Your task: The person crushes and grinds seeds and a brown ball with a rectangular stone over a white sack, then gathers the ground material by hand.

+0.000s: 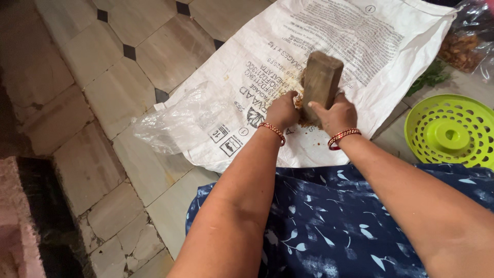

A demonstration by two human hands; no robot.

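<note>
Together, two hands work at one wooden block (pixel 321 82) standing tilted on one white sack (pixel 329 56): the right hand (pixel 337 114) clamps its near side, the left hand (pixel 283 110) closes on brownish crumbs (pixel 303 116) beside it. One green perforated lid (pixel 453 131) lies right.

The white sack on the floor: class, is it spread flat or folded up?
Spread flat: the white sack lies opened out across the tiled floor, under both hands and the wooden block.

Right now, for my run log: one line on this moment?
left hand: touches brown bits | right hand: grips wooden block | under: white sack | near: green perforated lid
</note>
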